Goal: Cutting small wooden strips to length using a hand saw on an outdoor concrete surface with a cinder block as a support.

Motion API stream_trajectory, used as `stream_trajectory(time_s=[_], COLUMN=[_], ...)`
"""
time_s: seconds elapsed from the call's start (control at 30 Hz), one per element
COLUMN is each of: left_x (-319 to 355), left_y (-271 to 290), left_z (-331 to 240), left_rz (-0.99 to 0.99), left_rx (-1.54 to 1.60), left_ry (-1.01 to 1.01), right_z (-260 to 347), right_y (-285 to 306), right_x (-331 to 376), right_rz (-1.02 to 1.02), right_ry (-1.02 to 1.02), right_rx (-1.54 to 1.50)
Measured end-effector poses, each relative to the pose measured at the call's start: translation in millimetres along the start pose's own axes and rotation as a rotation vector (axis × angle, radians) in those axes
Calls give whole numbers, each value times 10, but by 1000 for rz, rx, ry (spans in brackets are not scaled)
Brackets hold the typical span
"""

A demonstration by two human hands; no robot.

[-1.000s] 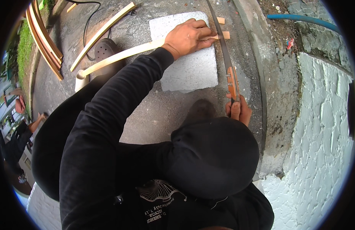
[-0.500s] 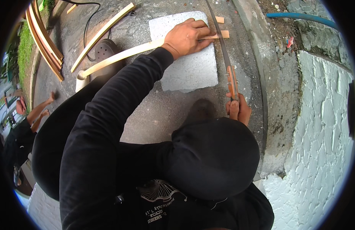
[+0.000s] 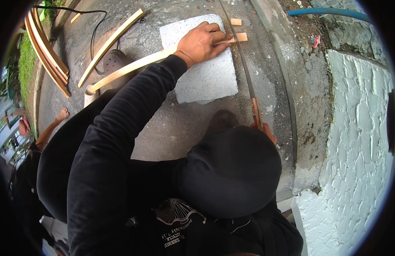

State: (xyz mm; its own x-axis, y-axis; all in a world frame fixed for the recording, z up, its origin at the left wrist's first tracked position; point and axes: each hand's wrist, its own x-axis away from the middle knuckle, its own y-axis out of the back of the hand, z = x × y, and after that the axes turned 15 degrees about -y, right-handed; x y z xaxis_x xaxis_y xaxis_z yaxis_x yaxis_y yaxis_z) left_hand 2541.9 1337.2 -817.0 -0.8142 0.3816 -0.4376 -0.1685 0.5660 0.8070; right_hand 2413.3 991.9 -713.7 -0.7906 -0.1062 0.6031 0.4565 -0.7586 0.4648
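My left hand (image 3: 201, 45) is closed on a pale wooden strip (image 3: 140, 64), pressing it down on a light grey, rough-faced block (image 3: 206, 81). The strip's far left end rests at the mouth of a cream-coloured pipe (image 3: 91, 97). Just past my fingertips, the thin blade of a handsaw (image 3: 244, 64) crosses the strip near its right end, which juts beyond the block. My right hand (image 3: 269, 134) grips the saw's brown wooden handle low on the right, partly hidden behind my black-clad knee. A short wooden offcut (image 3: 236, 21) lies on the ground beyond the strip's end.
Another wooden strip (image 3: 110, 49) and a bundle of curved strips (image 3: 46, 53) lie to the left, near a black cable (image 3: 93, 47). A concrete kerb (image 3: 276, 47) and white textured wall (image 3: 351, 141) run along the right. Another person's arm (image 3: 52, 128) shows at far left.
The saw has been pulled back toward me, and my right hand has slid further behind my knee. My left hand keeps its hold on the strip. The whole view has shifted slightly.
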Motion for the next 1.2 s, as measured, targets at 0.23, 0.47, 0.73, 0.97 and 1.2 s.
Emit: stream_trajectory(time_s=[0.23, 0.47, 0.73, 0.97, 1.2], left_x=[-39, 15, -82, -76, -67], left_y=[27, 71, 51, 38, 30], left_z=[40, 63, 67, 37, 29], left_rz=[44, 85, 43, 62, 50], left_rx=[5, -79, -14, -60, -63], left_ry=[-23, -52, -15, 7, 0], right_z=[224, 286, 255, 34, 118], right_y=[23, -51, -81, -118, -59], right_x=[-28, 35, -32, -15, -67], right_rz=[73, 66, 62, 78, 74], right_ry=[-64, -20, -15, -1, 26], right_rx=[-47, -64, -81, -152, -147])
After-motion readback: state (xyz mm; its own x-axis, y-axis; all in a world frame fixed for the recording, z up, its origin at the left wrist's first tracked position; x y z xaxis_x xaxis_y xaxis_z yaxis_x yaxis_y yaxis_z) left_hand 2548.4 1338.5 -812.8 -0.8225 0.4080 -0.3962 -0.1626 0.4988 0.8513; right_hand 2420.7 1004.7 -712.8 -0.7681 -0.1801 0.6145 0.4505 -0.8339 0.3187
